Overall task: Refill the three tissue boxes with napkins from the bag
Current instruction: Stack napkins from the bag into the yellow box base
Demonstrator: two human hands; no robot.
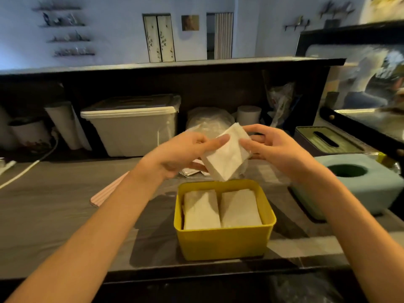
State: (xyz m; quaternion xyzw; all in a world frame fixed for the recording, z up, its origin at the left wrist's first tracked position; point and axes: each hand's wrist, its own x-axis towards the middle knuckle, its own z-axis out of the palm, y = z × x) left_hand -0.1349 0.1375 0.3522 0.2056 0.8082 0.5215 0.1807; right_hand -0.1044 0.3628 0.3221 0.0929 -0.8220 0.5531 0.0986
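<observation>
Two stacks of folded white napkins (222, 207) already lie side by side in the open yellow plastic tissue box (225, 241), which stands on the grey worktop (54, 204) nearest the person. A third thick wad of white napkins (227, 155) is held tilted in the air just above the far rim of that box. The left hand (181, 152) pinches its left edge, thumb laid along the top face and fingers curled beneath; the right hand (271, 145) grips the right edge with fingers curled round it.

The step in hand looks like squaring this wad and setting it into the box. To do it well, level the wad first, so that the loose sheets do not fan out, and turn it to match the two stacks below. Lower it onto them with both hands rather than dropping it, then press it flat with straight fingers so that a lid could close over it. Whether it fits beneath the rim cannot be told from here.

Beyond the hands lies crumpled clear plastic (209, 121), probably the bag, though blurred. A pale blue box with a round opening (354, 184) and a dark box with a slotted green lid (328, 139) stand to the right; their fill is hidden. A pink ribbed lid (105, 193) lies to the left.
</observation>
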